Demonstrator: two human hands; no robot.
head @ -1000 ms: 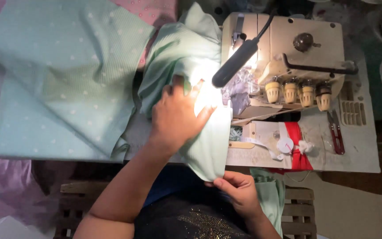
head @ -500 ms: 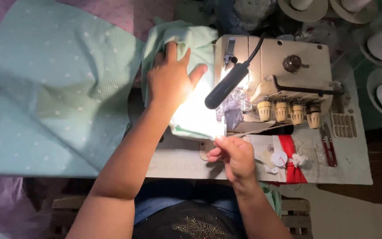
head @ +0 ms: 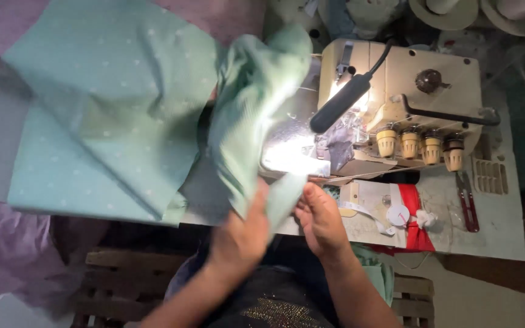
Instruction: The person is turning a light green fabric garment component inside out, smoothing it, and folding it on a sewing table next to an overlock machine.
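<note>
Beside the sewing machine (head: 408, 115), left hand (head: 241, 234) grips green cloth (head: 256, 115).

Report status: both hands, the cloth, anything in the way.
Left hand gripping the mint-green dotted cloth piece, blurred. Right hand at its lower edge; grip unclear. Black lamp arm hangs over the cream overlock sewing machine.

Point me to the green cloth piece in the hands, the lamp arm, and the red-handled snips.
green cloth piece (head: 256, 115), head view, on its raised, blurred folds.
lamp arm (head: 341, 102), head view, middle of the black head.
red-handled snips (head: 468, 203), head view, on the handles.
</note>
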